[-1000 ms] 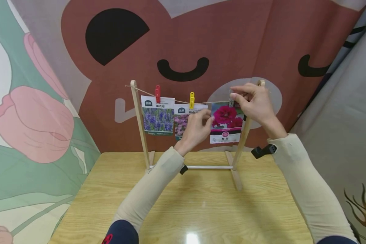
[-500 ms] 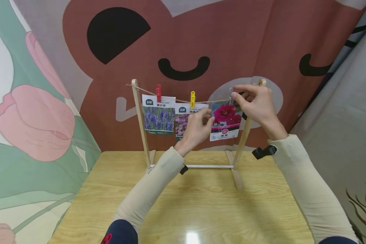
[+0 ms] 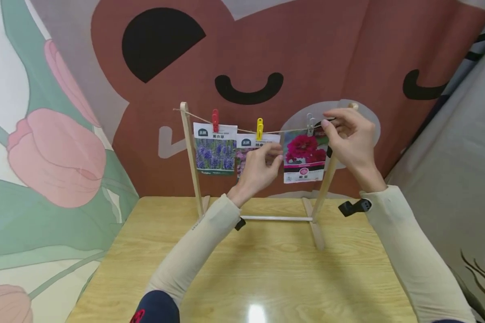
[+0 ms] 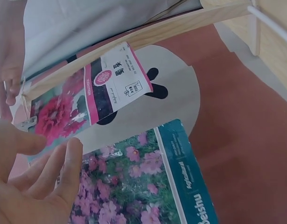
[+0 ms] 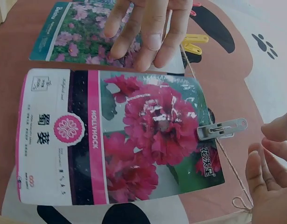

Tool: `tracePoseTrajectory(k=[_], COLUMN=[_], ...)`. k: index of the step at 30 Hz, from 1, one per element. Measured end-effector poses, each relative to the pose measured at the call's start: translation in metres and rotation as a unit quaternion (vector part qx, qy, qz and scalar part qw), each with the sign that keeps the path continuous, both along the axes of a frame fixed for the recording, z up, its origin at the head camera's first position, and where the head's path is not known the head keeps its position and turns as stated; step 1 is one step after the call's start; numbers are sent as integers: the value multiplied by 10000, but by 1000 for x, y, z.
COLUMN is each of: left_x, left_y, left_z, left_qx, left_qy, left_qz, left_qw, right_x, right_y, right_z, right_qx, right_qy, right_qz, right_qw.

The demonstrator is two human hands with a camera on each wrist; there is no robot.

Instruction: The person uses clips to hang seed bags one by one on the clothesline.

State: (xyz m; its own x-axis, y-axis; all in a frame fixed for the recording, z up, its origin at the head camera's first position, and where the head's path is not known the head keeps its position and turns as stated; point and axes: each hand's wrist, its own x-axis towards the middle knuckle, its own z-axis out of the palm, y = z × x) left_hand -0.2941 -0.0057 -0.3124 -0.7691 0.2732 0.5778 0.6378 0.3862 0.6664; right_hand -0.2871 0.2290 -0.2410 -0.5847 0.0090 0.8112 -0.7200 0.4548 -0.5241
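A hollyhock seed packet (image 3: 303,157) hangs from the twine (image 3: 279,132) under a grey clothespin (image 3: 310,125). Just right of that pin is my right hand (image 3: 351,137), with thumb and fingers apart from it; the right wrist view shows a gap between the fingertips and the clothespin (image 5: 225,128). My left hand (image 3: 262,163) hovers in front of a pink-flower seed packet (image 4: 134,182), fingers loosely bent and holding nothing. It hides much of that packet in the head view. A yellow clothespin (image 3: 260,129) grips the packet's top edge.
At the left of the line a red clothespin (image 3: 215,120) holds a lavender packet (image 3: 215,154). The twine runs between two wooden posts (image 3: 191,166), joined low down by a white rod (image 3: 276,218). The stand rests on a wooden table (image 3: 266,269) before a printed curtain.
My right hand has let go of the grey clothespin and moved slightly right. The hollyhock packet hangs from the pin. My left hand stays nearly in place; the head view has shifted slightly.
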Motion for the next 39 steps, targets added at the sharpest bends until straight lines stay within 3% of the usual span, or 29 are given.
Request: tracePoseTrajectory(k=[8,17,21,29,34,39], left_x=[5,16,24,41,46,51], left_y=[-13,-32,-41,-70,-97,-123], left_z=[-5,-12,-17,-32,-46,-58], left_qx=[-219,-642,-933,-1517,-1751,-1972], left_qy=[-36,-140,-190,12,257,163], left_qz=[138,265,487,1059,1358,1527], left_qw=[9997,9975,9943,9827,9748,9683], right_x=[27,37,44,37,44,49], right_y=[-8,11,23,63,77,90], right_z=[4,-17,-33,-88,-112,-127], right_qx=[81,223,510,975,1280,1746], right_qy=[94,5,-67,-563,-937,-1367], right_qz=[105,77,-52,-431,-701,-757], right_qw=[9999,9997,9987,9927,9848,9722])
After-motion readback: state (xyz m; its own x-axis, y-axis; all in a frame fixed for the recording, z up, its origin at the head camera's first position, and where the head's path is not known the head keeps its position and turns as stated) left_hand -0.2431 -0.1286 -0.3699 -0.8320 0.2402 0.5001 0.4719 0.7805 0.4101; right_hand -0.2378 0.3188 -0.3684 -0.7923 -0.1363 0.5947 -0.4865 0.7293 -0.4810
